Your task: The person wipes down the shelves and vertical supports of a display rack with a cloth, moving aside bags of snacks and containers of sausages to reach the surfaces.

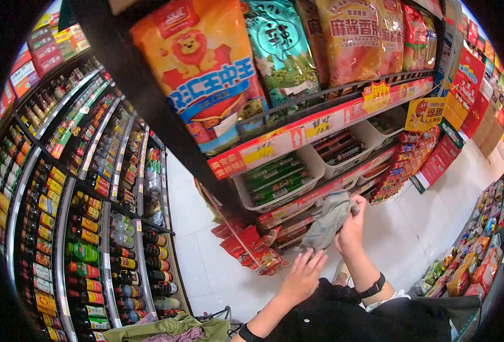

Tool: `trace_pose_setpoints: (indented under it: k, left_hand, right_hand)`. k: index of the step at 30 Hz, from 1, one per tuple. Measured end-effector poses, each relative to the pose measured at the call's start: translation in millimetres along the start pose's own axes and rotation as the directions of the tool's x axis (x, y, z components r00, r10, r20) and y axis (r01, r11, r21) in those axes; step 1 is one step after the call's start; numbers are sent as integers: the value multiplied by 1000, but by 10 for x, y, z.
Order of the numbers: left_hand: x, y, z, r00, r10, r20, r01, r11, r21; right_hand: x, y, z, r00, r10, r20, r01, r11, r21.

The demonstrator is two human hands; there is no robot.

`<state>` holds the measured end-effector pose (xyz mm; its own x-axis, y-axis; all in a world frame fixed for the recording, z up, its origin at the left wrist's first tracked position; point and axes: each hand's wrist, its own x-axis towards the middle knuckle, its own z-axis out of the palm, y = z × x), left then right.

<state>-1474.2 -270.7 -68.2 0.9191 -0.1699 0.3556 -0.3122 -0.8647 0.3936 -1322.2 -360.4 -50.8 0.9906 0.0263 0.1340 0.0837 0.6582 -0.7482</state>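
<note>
A crumpled grey cloth (327, 221) hangs between my two hands, in front of the lower shelves. My right hand (351, 223) is closed on its upper right end. At the cloth's lower end is my left hand (307, 272), fingers fairly straight and touching the fabric; whether they pinch it is hard to see. Just beyond the cloth, a white bin (316, 178) holds green packets (277, 178), and another bin beside it holds dark red packets (343, 149). Above them stands a large orange bag (197, 74) with a lion picture, next to a green bag (283, 57).
Shelves of bottles (83, 251) rise on the left. Red snack packets hang low on a rack (249, 248) and at the shelf's right end (403, 162). Green fabric (172, 329) lies at the bottom. Colourful packages (471, 265) fill the lower right. White floor tiles (206, 256) show between.
</note>
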Motion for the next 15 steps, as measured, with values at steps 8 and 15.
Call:
trace_pose_setpoints:
  k: [8,15]
  left_hand:
    - [-12,-160,117,993,-87,77,95,990,-107]
    - [-167,-281,80,968,-157,197,204,947,-249]
  right_hand:
    - [246,76,-444,966,145,-216,-153,988,-23]
    - [715,710,-615,928,203,-313,-286,926,-246]
